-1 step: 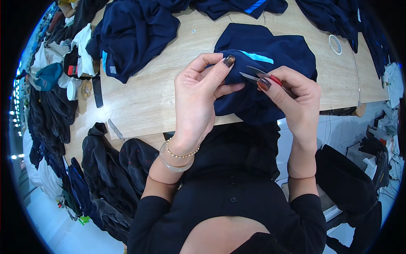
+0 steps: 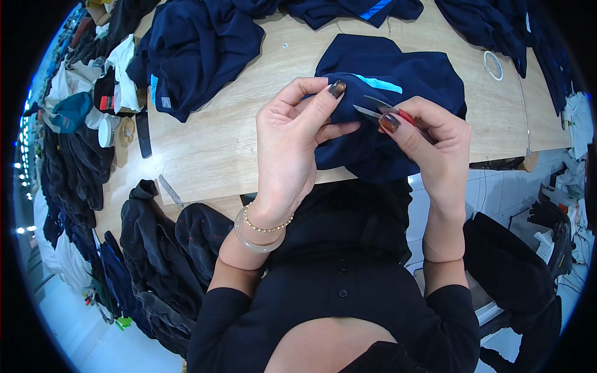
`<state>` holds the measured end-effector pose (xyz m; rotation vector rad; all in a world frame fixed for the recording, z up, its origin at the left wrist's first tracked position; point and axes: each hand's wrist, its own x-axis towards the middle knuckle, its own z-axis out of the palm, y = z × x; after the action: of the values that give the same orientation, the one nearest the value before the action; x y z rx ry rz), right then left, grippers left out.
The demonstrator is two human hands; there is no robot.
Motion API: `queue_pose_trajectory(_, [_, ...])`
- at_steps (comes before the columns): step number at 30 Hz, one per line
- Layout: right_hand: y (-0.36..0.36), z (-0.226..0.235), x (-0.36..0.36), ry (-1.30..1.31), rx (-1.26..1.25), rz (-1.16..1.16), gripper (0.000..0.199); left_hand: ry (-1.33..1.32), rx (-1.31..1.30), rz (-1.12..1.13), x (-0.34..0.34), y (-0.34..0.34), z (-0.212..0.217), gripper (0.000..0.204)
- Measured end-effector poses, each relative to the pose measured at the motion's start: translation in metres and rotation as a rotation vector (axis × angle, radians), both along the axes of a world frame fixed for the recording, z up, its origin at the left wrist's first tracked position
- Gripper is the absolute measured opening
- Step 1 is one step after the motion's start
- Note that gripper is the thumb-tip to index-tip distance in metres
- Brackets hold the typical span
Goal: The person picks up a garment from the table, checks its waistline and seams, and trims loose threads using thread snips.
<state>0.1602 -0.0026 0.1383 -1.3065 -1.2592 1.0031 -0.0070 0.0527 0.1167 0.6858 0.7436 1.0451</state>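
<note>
A navy garment with a light blue stripe (image 2: 398,74) lies bunched on the wooden table (image 2: 211,143), hanging over its near edge. My left hand (image 2: 292,137) pinches a fold of this garment between thumb and fingers. My right hand (image 2: 429,140) grips small thread snips with a red handle (image 2: 382,112), their metal blades pointing left at the pinched fold. A bead bracelet and a pale bangle circle my left wrist.
More navy garments (image 2: 199,43) are heaped at the table's far left and back. A roll of tape (image 2: 493,64) lies at the far right. Dark clothes (image 2: 155,248) pile up below the table's left corner. A dark chair (image 2: 516,267) stands at the right.
</note>
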Motion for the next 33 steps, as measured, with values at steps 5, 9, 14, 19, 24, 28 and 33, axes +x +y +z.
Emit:
queue_pose_trajectory(5, [0.000,0.002,0.010,0.486,-0.048,0.094,0.009,-0.006,-0.007,0.006,0.001,0.001,-0.002,0.012])
queue_pose_trajectory(9, [-0.004,0.015,0.005,0.021,0.034,-0.067,0.006,0.022,0.001,0.016,0.001,0.000,-0.003,0.013])
queue_pose_trajectory(14, [-0.009,0.018,-0.001,-0.347,0.054,-0.062,0.004,0.048,0.029,0.030,0.003,0.000,-0.001,0.013])
queue_pose_trajectory(19, [-0.009,0.019,-0.004,-0.410,0.048,-0.084,0.006,0.087,0.058,0.056,0.004,-0.001,-0.001,0.012])
queue_pose_trajectory(24, [-0.007,0.016,-0.003,-0.446,0.073,-0.083,0.006,0.088,0.070,0.052,0.004,-0.001,-0.001,0.012])
queue_pose_trajectory(28, [-0.008,0.016,-0.002,-0.453,0.048,-0.083,0.009,0.077,0.065,0.053,0.004,-0.001,-0.001,0.012])
queue_pose_trajectory(33, [-0.006,0.015,-0.002,-0.467,0.062,-0.087,0.006,0.073,0.056,0.060,0.005,0.000,-0.001,0.012])
